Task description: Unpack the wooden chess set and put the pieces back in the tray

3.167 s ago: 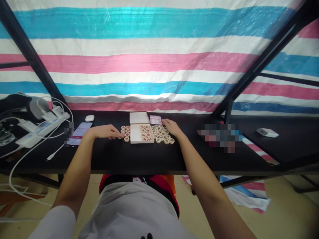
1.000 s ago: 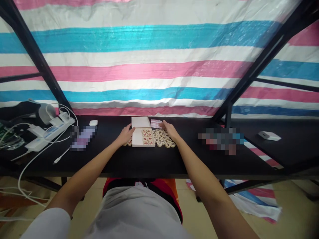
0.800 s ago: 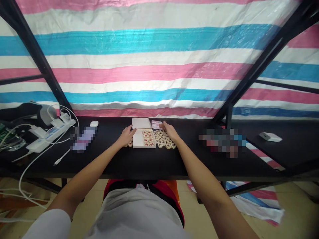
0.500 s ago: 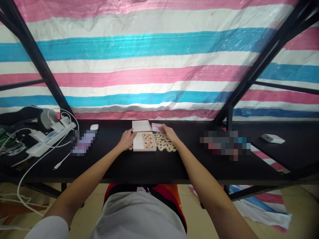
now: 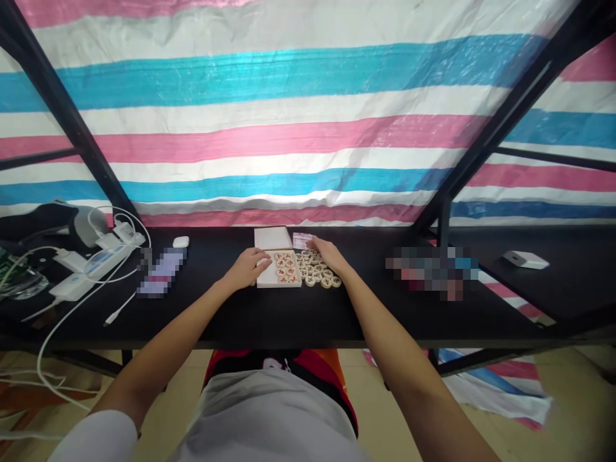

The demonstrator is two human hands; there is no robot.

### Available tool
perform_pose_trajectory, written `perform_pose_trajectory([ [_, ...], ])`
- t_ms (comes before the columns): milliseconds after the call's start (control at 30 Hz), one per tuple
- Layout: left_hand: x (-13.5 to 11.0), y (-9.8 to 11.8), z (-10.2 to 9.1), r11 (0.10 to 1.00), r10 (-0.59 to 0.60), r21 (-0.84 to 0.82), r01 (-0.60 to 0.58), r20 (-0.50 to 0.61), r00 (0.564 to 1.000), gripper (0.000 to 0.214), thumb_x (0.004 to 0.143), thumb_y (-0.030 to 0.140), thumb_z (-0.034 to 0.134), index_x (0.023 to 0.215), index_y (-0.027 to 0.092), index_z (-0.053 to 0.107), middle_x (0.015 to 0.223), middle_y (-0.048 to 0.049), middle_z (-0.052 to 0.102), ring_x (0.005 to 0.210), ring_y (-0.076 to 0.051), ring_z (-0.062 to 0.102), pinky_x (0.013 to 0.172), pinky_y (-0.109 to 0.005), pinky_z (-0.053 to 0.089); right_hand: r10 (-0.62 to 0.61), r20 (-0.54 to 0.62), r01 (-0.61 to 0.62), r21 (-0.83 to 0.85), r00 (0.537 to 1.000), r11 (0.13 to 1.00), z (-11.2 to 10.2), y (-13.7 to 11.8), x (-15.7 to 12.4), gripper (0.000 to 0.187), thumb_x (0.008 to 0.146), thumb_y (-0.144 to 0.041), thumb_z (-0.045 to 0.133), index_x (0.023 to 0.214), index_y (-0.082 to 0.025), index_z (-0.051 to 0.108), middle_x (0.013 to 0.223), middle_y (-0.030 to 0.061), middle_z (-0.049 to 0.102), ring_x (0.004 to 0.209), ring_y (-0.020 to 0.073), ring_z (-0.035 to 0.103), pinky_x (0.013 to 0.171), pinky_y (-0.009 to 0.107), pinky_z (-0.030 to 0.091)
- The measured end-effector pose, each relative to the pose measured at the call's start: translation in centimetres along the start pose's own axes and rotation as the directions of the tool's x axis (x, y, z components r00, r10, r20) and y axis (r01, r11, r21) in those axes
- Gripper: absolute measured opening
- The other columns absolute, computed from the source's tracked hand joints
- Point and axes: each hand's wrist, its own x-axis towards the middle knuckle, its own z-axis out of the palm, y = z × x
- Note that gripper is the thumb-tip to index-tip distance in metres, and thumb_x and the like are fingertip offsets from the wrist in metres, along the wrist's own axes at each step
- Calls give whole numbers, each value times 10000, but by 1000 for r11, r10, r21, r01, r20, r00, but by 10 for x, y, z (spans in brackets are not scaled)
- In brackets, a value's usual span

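My left hand (image 5: 247,268) reaches over the left side of a shallow white box (image 5: 265,282), fingers stretched out and open; whether a piece lies beneath them is hidden. Round xiangqi pieces with red characters (image 5: 287,263) stand in rows in the box's right part. Right of the box lies a cluster of loose xiangqi pieces with dark characters (image 5: 317,273). My right hand (image 5: 328,252) rests open along that cluster's far right side, its fingertips by a pink-and-white printed card or paper (image 5: 302,240). Behind the box lies its white lid (image 5: 271,238).
A power strip (image 5: 91,273) with white cables, a phone (image 5: 162,273) and a small white case (image 5: 181,242) are on the left of the black table (image 5: 289,321). Blurred-out items (image 5: 428,269) lie to the right, and a white adapter (image 5: 525,260) farther right. Black frame posts flank the table.
My left hand has moved right, from beside the box's left edge to over its inside. My right hand stays by the paper and loose pieces. The view has shifted slightly.
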Motion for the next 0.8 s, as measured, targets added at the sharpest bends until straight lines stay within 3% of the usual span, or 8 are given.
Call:
perform_pose_trajectory([
  [200, 0, -2, 2, 996, 81, 41, -83, 30, 996, 336, 910, 389, 433, 1010, 175, 672, 1056, -91, 648, 1026, -218, 549, 960, -362, 400, 11, 0, -11, -2, 1000, 1000, -1, 3, 1, 583, 877, -602, 358, 1036, -149, 690, 1096, 102, 685, 1069, 231, 608, 993, 372, 404],
  [533, 0, -7, 3, 997, 25, 71, -31, 92, 995, 319, 887, 358, 440, 1036, 192, 668, 1038, -74, 653, 979, -219, 550, 912, -360, 427, 9, 17, -9, -21, 1000, 1000, -2, 7, 2, 589, 870, -612, 363, 1065, -157, 684, 1084, 94, 691, 1076, 236, 605, 1005, 375, 392],
  [800, 2, -4, -4, 998, -13, 69, 8, 71, 997, 321, 870, 337, 452, 1039, 172, 671, 1012, -88, 657, 975, -228, 553, 907, -362, 429, -9, 9, 9, -40, 1000, 999, -3, 2, -3, 570, 879, -591, 366, 1066, -153, 680, 1124, 95, 675, 1084, 226, 601, 1002, 354, 396],
])
